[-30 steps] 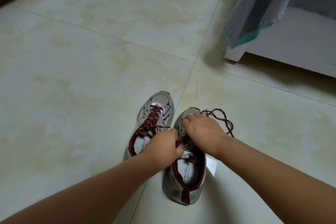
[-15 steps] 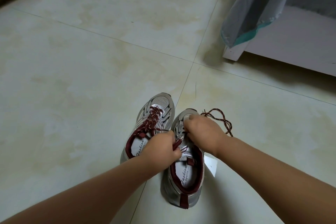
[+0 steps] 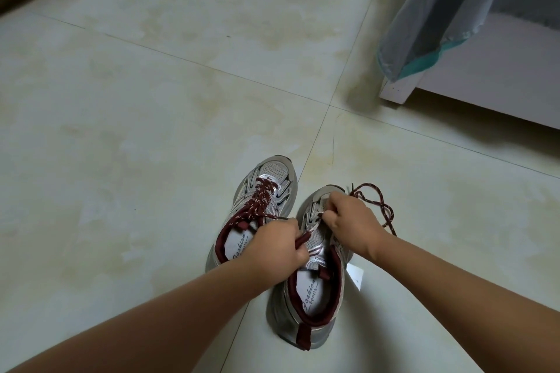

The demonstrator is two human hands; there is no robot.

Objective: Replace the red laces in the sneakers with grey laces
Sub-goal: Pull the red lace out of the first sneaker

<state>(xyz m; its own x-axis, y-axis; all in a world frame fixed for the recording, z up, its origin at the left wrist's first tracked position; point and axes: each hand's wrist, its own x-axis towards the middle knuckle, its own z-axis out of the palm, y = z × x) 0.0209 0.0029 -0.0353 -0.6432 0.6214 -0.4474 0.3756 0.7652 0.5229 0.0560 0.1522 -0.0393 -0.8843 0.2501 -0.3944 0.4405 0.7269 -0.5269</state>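
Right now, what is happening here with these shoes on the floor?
A person is taking the red lace out of the right sneaker. The left hand and the right hand both work at its eyelets, and the loosened red lace trails onto the tiled floor. The left sneaker beside it is still fully laced in red. No grey laces are visible.

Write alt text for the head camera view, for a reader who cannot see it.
A person's two bare hands work at the right-hand silver mesh sneaker with dark red lining on a pale tiled floor: the left hand grips its tongue, the right hand pinches near the eyelets. A loose dark red speckled lace trails beside it; the left-hand matching sneaker remains laced.
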